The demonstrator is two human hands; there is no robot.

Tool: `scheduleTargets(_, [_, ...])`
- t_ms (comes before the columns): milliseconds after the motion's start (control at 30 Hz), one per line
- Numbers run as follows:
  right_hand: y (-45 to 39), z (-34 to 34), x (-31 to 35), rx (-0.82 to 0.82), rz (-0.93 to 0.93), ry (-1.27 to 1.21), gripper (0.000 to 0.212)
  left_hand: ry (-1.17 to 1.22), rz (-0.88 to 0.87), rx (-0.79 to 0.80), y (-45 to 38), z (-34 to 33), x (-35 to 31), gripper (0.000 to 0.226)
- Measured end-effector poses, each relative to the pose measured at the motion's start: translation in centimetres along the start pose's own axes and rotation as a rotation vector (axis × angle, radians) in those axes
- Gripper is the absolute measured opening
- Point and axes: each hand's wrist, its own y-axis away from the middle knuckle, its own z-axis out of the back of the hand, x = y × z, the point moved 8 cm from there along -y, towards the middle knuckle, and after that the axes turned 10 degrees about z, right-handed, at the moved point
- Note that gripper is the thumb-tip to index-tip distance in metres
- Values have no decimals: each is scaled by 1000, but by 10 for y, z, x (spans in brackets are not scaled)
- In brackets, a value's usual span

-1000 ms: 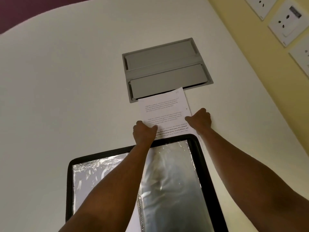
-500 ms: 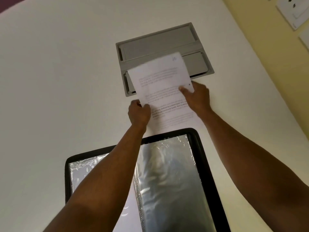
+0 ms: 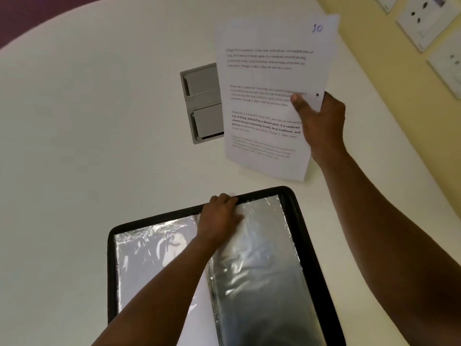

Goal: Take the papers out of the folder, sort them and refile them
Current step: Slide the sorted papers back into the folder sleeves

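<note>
Paper: one printed sheet [image 3: 269, 96] is held up in the air, above the table [image 3: 99, 96] and beyond the far edge of the folder [image 3: 311, 245]. A handwritten number, which seems to be 10, is seen in its top right corner.

Right hand: the right hand [image 3: 320, 121] pinches the sheet at its right edge, about halfway up, with the thumb on the printed face and the fingers behind it.

Left hand: the left hand [image 3: 220, 218] rests on the folder at the top of the fold, fingers curled over the far rim. It cannot be told whether the mouth of the clear pocket [image 3: 257, 258] is pinched or only pressed.

Folder: it lies open on the table, just before the person, with shiny clear pockets on both sides. A white sheet seems to be inside the left pocket [image 3: 154, 258].

Key relation: the sheet is away from the folder and to its right, well apart from the left hand. The long axis of the sheet runs almost the same way as the long axis of the right pocket, only a little tilted.

Nearer hand: the sheet is carried by the right hand alone; the folder is nearer to the left hand.

Step, as judged: the sheet is probably being taken away to be sorted, although this cannot be said for sure.

Behind: a grey hatch [image 3: 202, 103] in the table is partly covered by the sheet; wall sockets [image 3: 424, 18] are seen on the yellow wall.
</note>
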Motion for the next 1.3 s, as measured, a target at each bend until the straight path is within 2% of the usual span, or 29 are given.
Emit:
scheduleTargets(67, [13,4,-3,-21,-45,-52,21,-57,-26,-35,0,0,-4,28])
scheduleTargets(133, [25,9,-8,-44,-95,-108,19,4,-22,-27,-1,0,-5,21])
scheduleTargets(233, [39,14,-17,-91,-157,-171,12,51,-37,3,-3,-1,-9,19])
scheduleTargets(400, [44,22,-26,-138,-207,-199,13,-17,-20,0,0,5,-14,12])
scheduleTargets(533, [36,23,-31,-158,-225,-216,16,183,59,90,-5,8,-9,26])
scheduleTargets(667, [28,20,-35,-169,-244,-227,14,255,107,192,-10,10,-9,14])
scheduleTargets(867, [19,13,-45,-209,-317,-306,15,217,85,278,-13,17,-8,12])
scheduleTargets(1100, [22,-15,-63,-218,-443,-390,14,116,-21,245,-10,21,-16,15])
scheduleTargets(1300, [24,-32,-71,-209,-457,-426,12,151,37,256,-5,18,-10,14])
